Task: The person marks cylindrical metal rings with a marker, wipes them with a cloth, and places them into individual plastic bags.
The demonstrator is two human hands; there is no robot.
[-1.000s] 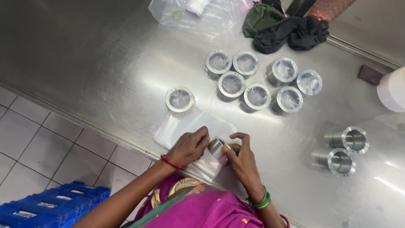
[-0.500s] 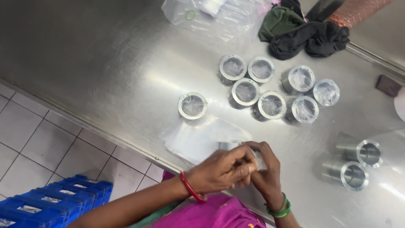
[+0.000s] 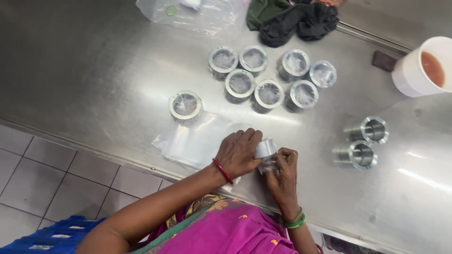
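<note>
Both my hands meet near the table's front edge around one small metal ring part (image 3: pixel 265 148) wrapped in clear plastic. My left hand (image 3: pixel 240 153) covers it from the left, a red bangle on the wrist. My right hand (image 3: pixel 281 171), with green bangles, pinches the plastic below and to the right of it. A stack of clear plastic bags (image 3: pixel 193 141) lies flat just left of my hands. One wrapped part (image 3: pixel 185 105) stands alone beyond the bags.
Several wrapped parts (image 3: pixel 269 94) cluster at the table's middle. Two bare metal flanged cylinders (image 3: pixel 361 154) lie at right. A white cup of brown liquid (image 3: pixel 423 67), dark cloths (image 3: pixel 292 19) and a plastic bag (image 3: pixel 193 14) sit at the back. A blue crate (image 3: pixel 52 237) rests on the tiled floor.
The view has shifted. My hands stay together on the part, which now shows between them; a moment ago my left hand covered it.
</note>
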